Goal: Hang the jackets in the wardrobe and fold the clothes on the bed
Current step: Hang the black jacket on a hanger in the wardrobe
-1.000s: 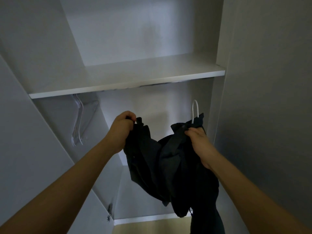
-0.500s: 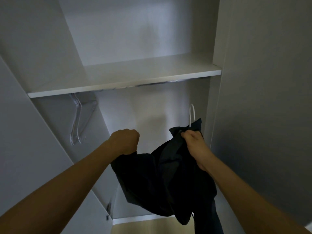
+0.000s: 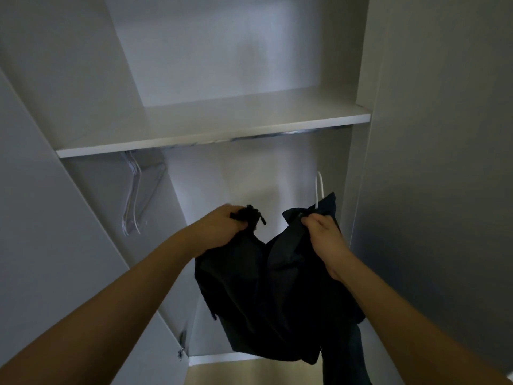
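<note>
Hands hold a dark jacket (image 3: 277,287) before the wardrobe (image 3: 211,126): left hand (image 3: 222,227) grips one edge, right hand (image 3: 323,234) pinches collar and hanger (image 3: 319,187), probably spreading it for hanging.

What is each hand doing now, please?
Left hand: closed, grips a bunch of the dark jacket.
Right hand: closed, grips the jacket near the white hanger.

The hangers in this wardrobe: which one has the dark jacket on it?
The white hanger on the right, whose hook pokes up out of the dark jacket. The clear hangers on the left hang bare from the rail.
</note>
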Demonstrator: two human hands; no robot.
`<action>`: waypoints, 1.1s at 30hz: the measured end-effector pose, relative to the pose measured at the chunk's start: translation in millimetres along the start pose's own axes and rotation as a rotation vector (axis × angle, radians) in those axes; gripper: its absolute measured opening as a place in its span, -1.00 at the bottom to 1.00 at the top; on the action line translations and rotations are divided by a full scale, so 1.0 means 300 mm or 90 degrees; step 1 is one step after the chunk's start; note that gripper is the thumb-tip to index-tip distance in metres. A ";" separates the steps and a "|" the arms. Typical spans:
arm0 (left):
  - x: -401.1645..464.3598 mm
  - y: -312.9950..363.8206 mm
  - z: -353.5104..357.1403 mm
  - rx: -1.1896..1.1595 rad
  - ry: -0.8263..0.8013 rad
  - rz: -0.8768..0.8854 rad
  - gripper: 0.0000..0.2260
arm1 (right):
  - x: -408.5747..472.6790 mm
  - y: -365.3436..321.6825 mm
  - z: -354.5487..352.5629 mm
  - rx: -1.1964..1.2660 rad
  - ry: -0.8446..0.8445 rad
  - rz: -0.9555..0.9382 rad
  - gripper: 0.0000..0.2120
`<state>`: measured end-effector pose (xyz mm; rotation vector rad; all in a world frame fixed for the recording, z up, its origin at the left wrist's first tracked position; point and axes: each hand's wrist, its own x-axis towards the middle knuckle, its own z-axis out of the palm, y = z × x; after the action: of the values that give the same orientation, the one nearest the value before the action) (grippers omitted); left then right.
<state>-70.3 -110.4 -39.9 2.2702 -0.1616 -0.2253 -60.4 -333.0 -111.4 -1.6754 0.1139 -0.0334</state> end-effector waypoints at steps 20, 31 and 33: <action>-0.009 0.066 0.086 0.209 0.210 0.357 -0.87 | -0.023 -0.028 -0.029 0.030 -0.019 0.002 -0.73; 0.001 0.096 0.116 -0.202 0.088 0.079 -0.96 | -0.041 -0.037 -0.034 0.033 -0.056 -0.015 -0.69; 0.002 0.085 0.119 -0.139 0.085 0.118 -0.86 | -0.048 -0.042 -0.037 0.039 -0.066 -0.023 -0.71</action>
<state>-78.4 -153.5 -43.4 2.0305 -0.2620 0.0066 -74.9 -341.2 -96.9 -1.6152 0.0045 0.0237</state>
